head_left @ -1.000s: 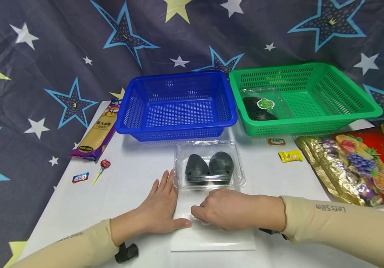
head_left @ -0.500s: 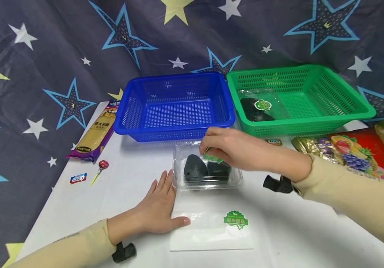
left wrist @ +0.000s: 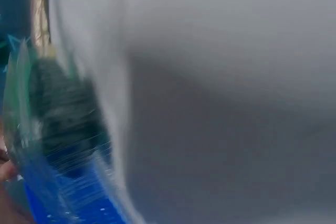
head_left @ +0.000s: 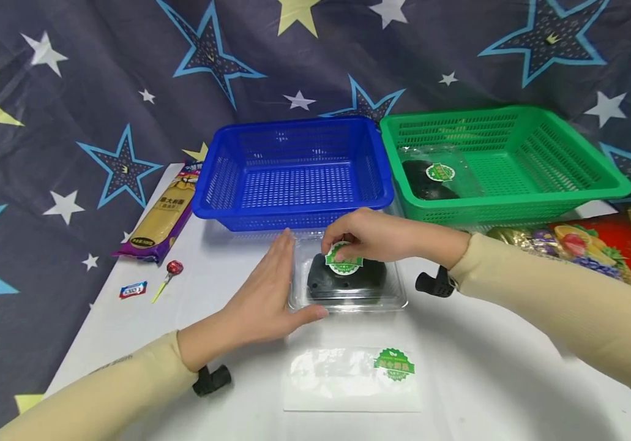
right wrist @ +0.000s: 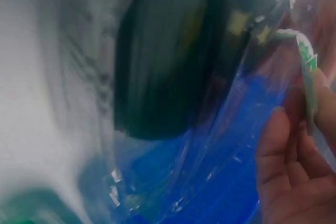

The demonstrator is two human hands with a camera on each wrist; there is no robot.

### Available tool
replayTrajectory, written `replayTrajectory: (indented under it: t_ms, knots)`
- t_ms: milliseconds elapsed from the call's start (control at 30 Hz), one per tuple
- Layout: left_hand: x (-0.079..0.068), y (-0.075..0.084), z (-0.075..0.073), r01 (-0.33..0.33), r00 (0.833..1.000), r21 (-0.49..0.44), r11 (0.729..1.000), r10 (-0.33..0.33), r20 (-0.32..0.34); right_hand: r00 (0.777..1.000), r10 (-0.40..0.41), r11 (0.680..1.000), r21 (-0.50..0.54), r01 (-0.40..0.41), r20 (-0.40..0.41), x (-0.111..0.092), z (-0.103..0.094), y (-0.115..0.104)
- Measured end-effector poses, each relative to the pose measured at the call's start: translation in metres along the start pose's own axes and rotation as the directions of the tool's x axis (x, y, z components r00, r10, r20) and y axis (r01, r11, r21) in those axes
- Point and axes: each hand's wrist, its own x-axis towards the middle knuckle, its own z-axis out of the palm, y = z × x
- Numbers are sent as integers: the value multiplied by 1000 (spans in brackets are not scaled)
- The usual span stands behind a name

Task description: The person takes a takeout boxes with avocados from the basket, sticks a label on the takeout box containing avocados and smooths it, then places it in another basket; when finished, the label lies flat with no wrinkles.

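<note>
A clear plastic clamshell box [head_left: 348,304] with two dark avocado-like fruits [head_left: 321,283] inside stands in front of the blue basket. My right hand [head_left: 376,236] pinches a round green and white sticker [head_left: 344,264] by its edge, over the box lid; in the right wrist view the sticker [right wrist: 308,72] shows edge-on between thumb and fingers. Whether it touches the lid I cannot tell. With straight fingers my left hand [head_left: 262,300] lies along the box's left side, thumb by its front corner. Nearer to me, a white sticker sheet [head_left: 343,389] bears one green sticker [head_left: 394,364].
Behind stand a blue basket [head_left: 293,211] and a green basket [head_left: 519,199], which holds another stickered box [head_left: 458,165]. On the left are a pasta pack [head_left: 163,211], a lollipop [head_left: 174,267] and a small candy [head_left: 133,290]. A red candy bag [head_left: 596,242] lies right, partly behind my right arm.
My right hand has gone from the sticker sheet to the box lid, carrying a sticker. The left hand has left the sheet and moved up to the box's left side.
</note>
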Motion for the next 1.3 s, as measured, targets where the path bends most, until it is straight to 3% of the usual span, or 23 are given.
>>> replayTrajectory:
  t_ms: [133, 267, 500, 800, 1167, 1300]
  knots:
    - [23, 4, -3, -60, 997, 55, 997, 57, 54, 1000, -6, 1000, -22, 6, 18, 6, 2, 1]
    - [33, 5, -1, -70, 991, 106, 992, 57, 120, 1000, -5, 1000, -20, 5, 20, 9, 4, 2]
    - [36, 7, 0, -59, 986, 97, 993, 43, 160, 999, 50, 998, -23, -50, -22, 7, 3, 4]
    - [35, 8, 1, -40, 983, 119, 992, 18, 184, 993, 102, 994, 51, -99, -54, 7, 10, 5]
    - [36, 9, 3, -54, 987, 147, 988, 30, 158, 995, 38, 990, -132, -49, -89, 8, 19, 0]
    - [36, 8, 4, -54, 987, 150, 987, 29, 161, 990, -50, 965, -262, 13, -135, 5, 22, 0]
